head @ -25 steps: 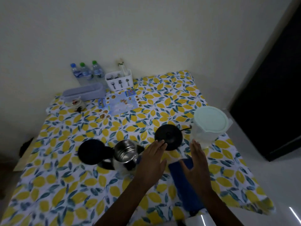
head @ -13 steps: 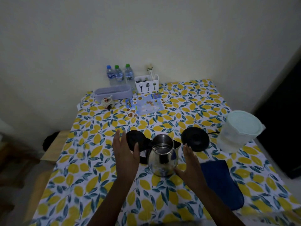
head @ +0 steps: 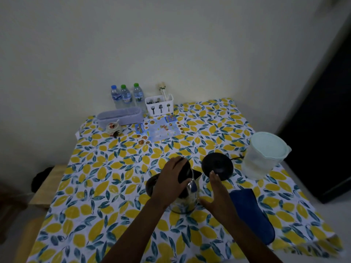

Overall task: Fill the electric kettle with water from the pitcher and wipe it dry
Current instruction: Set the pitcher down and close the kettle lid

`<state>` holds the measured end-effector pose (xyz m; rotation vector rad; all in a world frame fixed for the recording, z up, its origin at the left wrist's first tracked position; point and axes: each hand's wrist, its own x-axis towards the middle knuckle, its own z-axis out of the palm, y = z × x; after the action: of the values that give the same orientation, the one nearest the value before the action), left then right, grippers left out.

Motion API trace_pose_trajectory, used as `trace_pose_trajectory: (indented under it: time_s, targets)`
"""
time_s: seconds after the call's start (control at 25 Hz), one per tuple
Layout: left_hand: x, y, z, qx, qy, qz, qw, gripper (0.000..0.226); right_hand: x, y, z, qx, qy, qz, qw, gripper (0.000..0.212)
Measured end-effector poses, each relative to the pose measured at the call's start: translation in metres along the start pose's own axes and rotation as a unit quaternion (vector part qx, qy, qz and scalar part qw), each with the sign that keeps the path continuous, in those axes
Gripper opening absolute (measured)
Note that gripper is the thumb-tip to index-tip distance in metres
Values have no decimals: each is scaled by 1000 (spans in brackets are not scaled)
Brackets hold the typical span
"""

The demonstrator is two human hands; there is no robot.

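Observation:
The steel electric kettle stands on the lemon-print tablecloth, off its round black base. My left hand lies over the kettle's black lid, fingers curled on it, and the lid is tilted over the opening. My right hand is flat and spread against the kettle's right side, holding nothing. The translucent pitcher with a pale green lid stands at the right edge. A dark blue cloth lies just right of my right hand.
Three water bottles, a white cutlery caddy, a lilac tray, a small jar and a blue printed sheet sit at the far side. A cord runs from the base toward the pitcher. A wooden bench stands left.
My left hand has moved from the kettle's left side up onto the lid, which has swung from folded back to over the opening. My right hand stays beside the kettle.

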<state>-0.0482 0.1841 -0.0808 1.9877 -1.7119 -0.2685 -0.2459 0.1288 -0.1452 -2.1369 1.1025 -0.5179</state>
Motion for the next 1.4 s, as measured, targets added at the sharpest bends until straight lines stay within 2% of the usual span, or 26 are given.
trace_pose_trajectory:
  time_s: [0.16,0.4,0.8,1.4]
  targets:
    - [3,-7,14,67,-64,-5,996,71,14,0,-7,-14,-31,-30,999,99]
    - [4,-6,18,29,-38,-55,997,72,24,-3,-3,-40,-87,-74,993,95]
    - [10,-3,17,60,-56,-62,995,78,23,2,0,-20,-76,-94,992,89]
    - [0,-14,14,5,-36,-64,997,87,22,13,8,4,-58,-105,993,84]
